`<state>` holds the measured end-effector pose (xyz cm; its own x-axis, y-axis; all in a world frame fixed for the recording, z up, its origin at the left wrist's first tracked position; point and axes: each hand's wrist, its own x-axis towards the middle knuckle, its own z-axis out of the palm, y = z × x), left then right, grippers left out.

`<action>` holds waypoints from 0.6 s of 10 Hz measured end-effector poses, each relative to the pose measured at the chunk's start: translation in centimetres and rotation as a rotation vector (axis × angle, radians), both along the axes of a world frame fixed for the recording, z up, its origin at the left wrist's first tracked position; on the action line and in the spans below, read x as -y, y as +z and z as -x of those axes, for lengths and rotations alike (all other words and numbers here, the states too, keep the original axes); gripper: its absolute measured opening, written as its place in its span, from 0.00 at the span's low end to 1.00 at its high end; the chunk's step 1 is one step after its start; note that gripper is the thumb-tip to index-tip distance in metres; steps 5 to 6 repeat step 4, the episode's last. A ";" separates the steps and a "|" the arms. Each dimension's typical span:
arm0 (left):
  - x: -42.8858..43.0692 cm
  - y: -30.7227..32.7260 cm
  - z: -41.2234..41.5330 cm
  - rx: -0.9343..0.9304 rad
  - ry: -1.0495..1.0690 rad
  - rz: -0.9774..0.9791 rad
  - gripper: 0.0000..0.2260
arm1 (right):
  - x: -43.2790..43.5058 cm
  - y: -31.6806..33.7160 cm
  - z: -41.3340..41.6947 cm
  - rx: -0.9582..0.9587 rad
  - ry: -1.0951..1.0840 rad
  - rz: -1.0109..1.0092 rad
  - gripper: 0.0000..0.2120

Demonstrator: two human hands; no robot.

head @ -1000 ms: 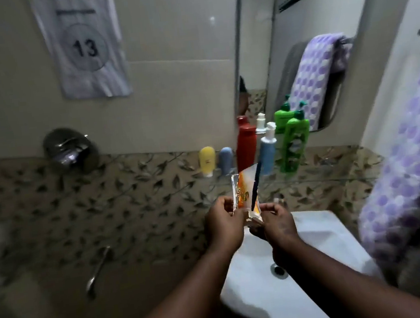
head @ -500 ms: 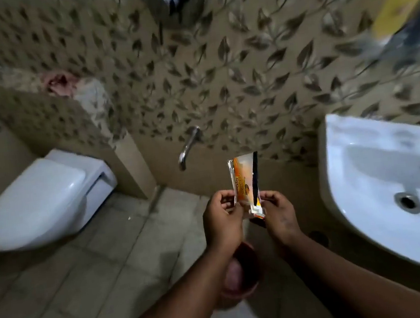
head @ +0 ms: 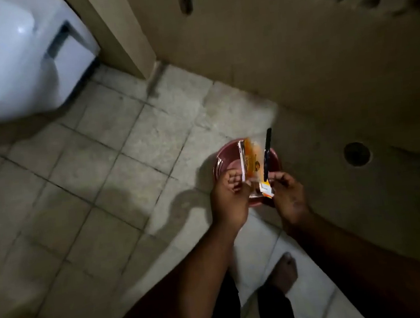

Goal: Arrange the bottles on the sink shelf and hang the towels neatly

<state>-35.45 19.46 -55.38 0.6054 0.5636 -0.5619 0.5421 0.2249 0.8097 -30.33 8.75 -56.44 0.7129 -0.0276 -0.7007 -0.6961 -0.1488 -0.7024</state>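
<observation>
"Starting big: what surrounds the red basin (head: 219, 159)?"
"Tiled floor (head: 105, 170) under it. White toilet (head: 9, 58) well off to its upper left. Tan wall (head: 296, 57) behind it."
"Hands?"
"Left hand (head: 230, 198) and right hand (head: 290, 196) both just over the basin's near rim, fingers curled, both holding. Bare foot (head: 284, 272) on the floor, nearer the person than the basin."
"Holding what?"
"Left pinches the left edge of an orange packet (head: 252, 163). Right grips the packet's lower right corner plus a thin black stick (head: 267, 152), upright over the basin. What the stick is, cannot tell."
"Anything smaller?"
"Round dark drain (head: 356, 154), right of the basin, apart from it."
"Bottles, towels?"
"Out of view, cannot tell where."
</observation>
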 end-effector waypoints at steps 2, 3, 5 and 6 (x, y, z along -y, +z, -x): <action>0.9 -9.2 -0.5 -0.082 -0.051 -0.066 0.15 | 1.7 -9.1 -0.9 -0.167 -0.072 -0.055 0.10; 1.0 -11.2 -0.5 -0.090 -0.090 -0.104 0.16 | 2.5 -11.4 -1.2 -0.238 -0.093 -0.107 0.10; 1.3 -11.6 -0.1 -0.086 -0.165 -0.188 0.16 | 3.2 -12.3 -1.0 -0.218 -0.093 -0.051 0.11; 1.3 -11.6 -0.1 -0.086 -0.165 -0.188 0.16 | 3.2 -12.3 -1.0 -0.218 -0.093 -0.051 0.11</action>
